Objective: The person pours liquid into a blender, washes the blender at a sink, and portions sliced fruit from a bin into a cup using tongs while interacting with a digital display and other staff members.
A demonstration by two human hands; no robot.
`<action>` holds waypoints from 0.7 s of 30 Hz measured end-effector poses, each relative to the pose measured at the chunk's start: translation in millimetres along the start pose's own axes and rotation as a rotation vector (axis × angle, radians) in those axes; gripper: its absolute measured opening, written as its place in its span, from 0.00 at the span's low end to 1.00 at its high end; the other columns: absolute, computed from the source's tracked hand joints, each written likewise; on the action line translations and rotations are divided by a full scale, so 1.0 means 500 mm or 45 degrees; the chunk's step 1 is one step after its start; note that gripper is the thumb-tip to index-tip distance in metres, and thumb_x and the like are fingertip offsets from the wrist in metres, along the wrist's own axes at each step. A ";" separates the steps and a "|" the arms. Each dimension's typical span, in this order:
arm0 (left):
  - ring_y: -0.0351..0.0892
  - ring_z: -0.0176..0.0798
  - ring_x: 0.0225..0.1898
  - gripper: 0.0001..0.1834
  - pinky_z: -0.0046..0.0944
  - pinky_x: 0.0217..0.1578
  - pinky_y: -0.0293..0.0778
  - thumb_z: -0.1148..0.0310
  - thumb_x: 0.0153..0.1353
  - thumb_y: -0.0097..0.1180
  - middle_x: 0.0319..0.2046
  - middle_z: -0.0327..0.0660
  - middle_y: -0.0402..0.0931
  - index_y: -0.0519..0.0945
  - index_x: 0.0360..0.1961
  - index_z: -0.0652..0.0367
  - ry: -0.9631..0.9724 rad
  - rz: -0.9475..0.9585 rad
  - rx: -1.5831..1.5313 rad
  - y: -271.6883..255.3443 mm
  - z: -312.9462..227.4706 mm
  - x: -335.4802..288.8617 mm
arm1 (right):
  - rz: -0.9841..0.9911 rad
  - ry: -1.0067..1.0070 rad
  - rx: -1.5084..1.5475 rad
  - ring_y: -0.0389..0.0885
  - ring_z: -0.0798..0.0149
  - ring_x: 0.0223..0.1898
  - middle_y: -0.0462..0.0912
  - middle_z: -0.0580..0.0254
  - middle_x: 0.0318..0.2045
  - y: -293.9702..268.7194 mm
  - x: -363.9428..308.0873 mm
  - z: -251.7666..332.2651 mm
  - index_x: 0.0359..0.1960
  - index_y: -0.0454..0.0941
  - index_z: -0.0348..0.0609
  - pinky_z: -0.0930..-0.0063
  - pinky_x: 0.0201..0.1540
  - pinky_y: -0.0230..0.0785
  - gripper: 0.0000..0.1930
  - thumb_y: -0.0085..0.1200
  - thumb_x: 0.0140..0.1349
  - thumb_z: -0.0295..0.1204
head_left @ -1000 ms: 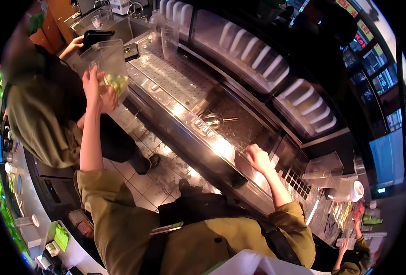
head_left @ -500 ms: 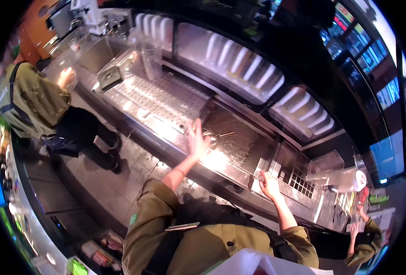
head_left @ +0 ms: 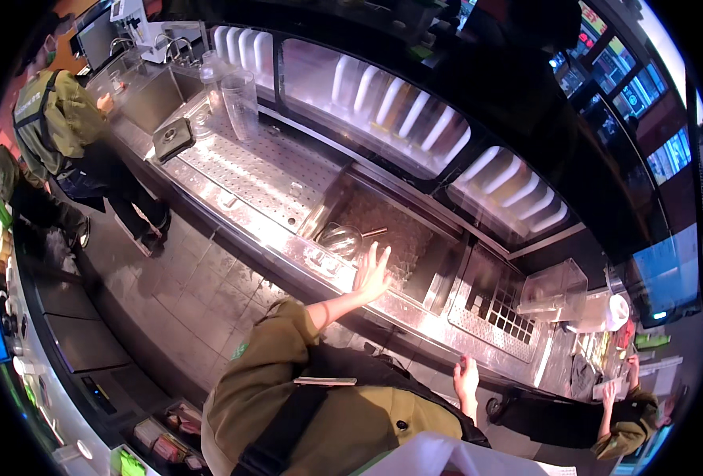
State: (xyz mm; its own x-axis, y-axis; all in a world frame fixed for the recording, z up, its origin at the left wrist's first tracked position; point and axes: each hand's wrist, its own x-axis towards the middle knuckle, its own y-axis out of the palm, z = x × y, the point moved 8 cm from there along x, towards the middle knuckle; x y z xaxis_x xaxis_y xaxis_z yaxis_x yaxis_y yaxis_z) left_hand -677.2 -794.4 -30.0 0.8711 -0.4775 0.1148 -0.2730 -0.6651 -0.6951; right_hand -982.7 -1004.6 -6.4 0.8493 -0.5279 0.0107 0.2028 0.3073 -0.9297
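My left hand (head_left: pixel 373 274) is open, its fingers spread above the front edge of a sunken metal ice bin (head_left: pixel 439 278). Loose ice (head_left: pixel 399 242) lies inside the bin. Just beyond the hand, a metal scoop (head_left: pixel 339 239) rests at the bin's left side, its handle (head_left: pixel 375 232) pointing over the ice; the hand seems apart from it. Lower right, my right hand (head_left: pixel 466 378) hangs in front of the counter edge, fingers together and loosely curled, with nothing visible in them.
A perforated drain board (head_left: pixel 264 170) carries clear pitchers (head_left: pixel 240 103) and a dark square lid (head_left: pixel 173 140). Right of the bin are a slotted metal tray (head_left: pixel 494 317) and a clear container (head_left: pixel 554 289). Co-workers stand left (head_left: pixel 70 119) and far right (head_left: pixel 637 416).
My left hand has moved right, away from the scoop. My right hand has left the counter edge and drawn back toward me. The view has shifted, and the left co-worker stands farther off.
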 end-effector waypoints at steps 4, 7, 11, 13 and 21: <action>0.55 0.57 0.53 0.32 0.49 0.52 0.54 0.64 0.48 0.49 0.54 0.57 0.49 0.55 0.56 0.59 0.176 -0.104 0.102 -0.005 0.001 -0.016 | 0.139 0.034 -0.018 0.71 0.53 0.33 0.71 0.53 0.32 0.023 0.040 0.016 0.38 0.67 0.40 0.65 0.35 0.65 0.13 0.48 0.48 0.25; 0.60 0.50 0.51 0.29 0.46 0.52 0.54 0.55 0.53 0.42 0.51 0.54 0.58 0.58 0.54 0.59 0.294 -0.051 0.319 0.033 -0.006 -0.003 | 0.062 -0.027 -0.048 0.72 0.52 0.32 0.70 0.53 0.33 0.017 0.046 0.039 0.39 0.66 0.41 0.63 0.34 0.65 0.14 0.48 0.49 0.26; 0.63 0.47 0.50 0.30 0.46 0.52 0.55 0.50 0.54 0.38 0.49 0.49 0.63 0.60 0.54 0.56 0.271 0.076 0.542 0.086 0.002 0.000 | -0.426 0.001 -0.258 0.68 0.46 0.42 0.67 0.45 0.40 -0.008 0.022 0.061 0.42 0.65 0.38 0.59 0.43 0.63 0.19 0.49 0.47 0.28; 0.65 0.44 0.49 0.24 0.43 0.50 0.58 0.57 0.56 0.38 0.47 0.47 0.66 0.64 0.50 0.59 0.367 0.082 0.483 0.086 0.006 -0.004 | 0.111 0.459 -0.147 0.65 0.45 0.46 0.64 0.40 0.46 0.043 0.037 0.007 0.47 0.63 0.37 0.62 0.47 0.61 0.27 0.53 0.41 0.30; 0.71 0.45 0.39 0.22 0.42 0.42 0.62 0.54 0.54 0.40 0.38 0.44 0.72 0.71 0.42 0.60 0.342 0.083 0.580 0.051 -0.042 -0.010 | 0.055 0.684 -0.310 0.41 0.50 0.61 0.46 0.47 0.59 0.097 0.004 -0.008 0.59 0.45 0.43 0.56 0.60 0.37 0.42 0.55 0.41 0.36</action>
State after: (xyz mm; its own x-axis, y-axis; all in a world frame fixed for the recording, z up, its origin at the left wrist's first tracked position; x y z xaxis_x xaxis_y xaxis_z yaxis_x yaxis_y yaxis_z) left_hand -697.2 -820.8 -33.2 0.7065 -0.6796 0.1976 -0.0656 -0.3409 -0.9378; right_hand -973.1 -993.8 -53.1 0.4758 -0.8654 -0.1575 0.0020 0.1801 -0.9836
